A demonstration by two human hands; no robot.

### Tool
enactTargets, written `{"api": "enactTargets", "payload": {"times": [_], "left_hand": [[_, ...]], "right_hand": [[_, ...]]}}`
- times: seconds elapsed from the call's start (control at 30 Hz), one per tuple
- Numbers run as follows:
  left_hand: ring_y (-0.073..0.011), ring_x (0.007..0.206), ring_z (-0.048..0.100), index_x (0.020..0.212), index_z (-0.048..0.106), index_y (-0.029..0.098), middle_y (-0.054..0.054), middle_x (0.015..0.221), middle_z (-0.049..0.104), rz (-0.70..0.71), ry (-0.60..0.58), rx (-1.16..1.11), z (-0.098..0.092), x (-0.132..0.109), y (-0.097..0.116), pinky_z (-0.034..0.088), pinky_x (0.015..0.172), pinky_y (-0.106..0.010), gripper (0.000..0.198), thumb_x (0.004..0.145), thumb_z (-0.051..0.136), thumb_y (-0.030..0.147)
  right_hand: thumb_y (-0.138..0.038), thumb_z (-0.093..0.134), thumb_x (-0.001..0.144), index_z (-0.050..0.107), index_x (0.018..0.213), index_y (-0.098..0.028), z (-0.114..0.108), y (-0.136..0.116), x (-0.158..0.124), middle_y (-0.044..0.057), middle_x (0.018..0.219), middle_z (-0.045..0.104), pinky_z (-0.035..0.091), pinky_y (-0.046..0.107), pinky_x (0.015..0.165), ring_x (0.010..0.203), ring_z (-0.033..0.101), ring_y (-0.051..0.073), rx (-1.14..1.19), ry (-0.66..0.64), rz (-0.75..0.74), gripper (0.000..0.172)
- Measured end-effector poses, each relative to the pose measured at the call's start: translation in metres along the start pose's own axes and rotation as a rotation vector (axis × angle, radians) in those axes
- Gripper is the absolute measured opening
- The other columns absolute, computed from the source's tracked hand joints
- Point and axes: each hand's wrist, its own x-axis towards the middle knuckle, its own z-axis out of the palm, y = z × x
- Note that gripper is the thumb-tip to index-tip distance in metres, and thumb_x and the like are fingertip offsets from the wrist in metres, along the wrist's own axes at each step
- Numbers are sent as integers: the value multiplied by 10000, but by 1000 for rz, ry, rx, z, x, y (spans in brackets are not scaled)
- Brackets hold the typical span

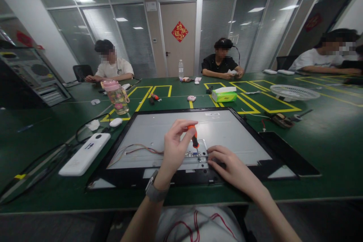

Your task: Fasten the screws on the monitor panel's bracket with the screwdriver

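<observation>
A large flat display panel (pixel 147 128) with a grey metal back and black frame lies in front of me. My left hand (pixel 176 141), with a watch on its wrist, is closed round the handle of an orange and black screwdriver (pixel 195 141). The screwdriver stands nearly upright, its tip down at a small metal bracket (pixel 202 161) with connector ports. At the bracket's right edge, the fingertips of my right hand (pixel 225 162) are bent and closed on it. Thin coloured wires (pixel 141 146) run left across the panel from behind my left hand.
A white power bank (pixel 85 155) and black cables (pixel 36 170) lie at left, near a pink-lidded bottle (pixel 117 98). Beyond the panel are a tissue pack (pixel 224 95) and a white round basket (pixel 295 92). A black phone-like slab (pixel 289 153) lies right. Several people sit across the table.
</observation>
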Motion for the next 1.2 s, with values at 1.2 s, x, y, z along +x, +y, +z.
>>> {"api": "enactTargets", "payload": {"times": [1.2], "left_hand": [[-176,942,644,1214,697,218,-80,1047,667,67,-128,0,1,-2,-2,522,842,-312,315,976,499,276]], "right_hand": [[-195,464,996,618,1037,-215,3,4,3,82,1055,651,491,398,928,1013,612,238,-21,44,-10,161]]}}
